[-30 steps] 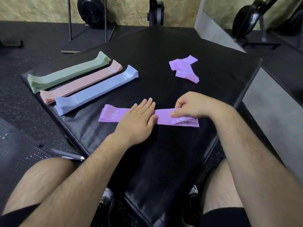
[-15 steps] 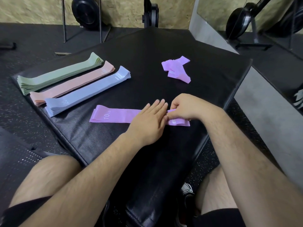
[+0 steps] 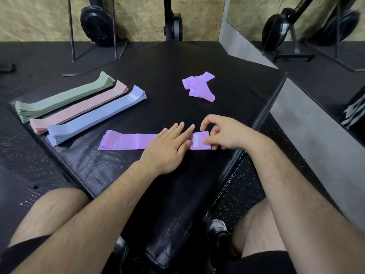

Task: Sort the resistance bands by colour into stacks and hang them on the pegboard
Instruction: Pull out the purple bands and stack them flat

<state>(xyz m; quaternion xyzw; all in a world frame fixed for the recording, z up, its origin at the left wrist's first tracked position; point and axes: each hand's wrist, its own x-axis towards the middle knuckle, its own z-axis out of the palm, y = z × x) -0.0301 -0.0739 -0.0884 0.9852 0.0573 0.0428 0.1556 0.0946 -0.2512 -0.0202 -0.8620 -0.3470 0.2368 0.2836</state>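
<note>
Pressing down with straight fingers, the left hand (image 3: 167, 149) pins the middle of the flat lilac fabric resistance band (image 3: 126, 141) to the black padded bench top (image 3: 177, 66), probably to keep its layers square. The right hand (image 3: 223, 135) pinches that band's right end between thumb and fingertips, seemingly aligning it; how many bands lie there is hard to tell. The crumpled heap of lilac bands (image 3: 199, 87) sits beyond both hands, well apart. The sage-green stack (image 3: 65, 97), peach-pink stack (image 3: 83, 108) and pale-blue stack (image 3: 94, 117) lie side by side, leftward.
</note>
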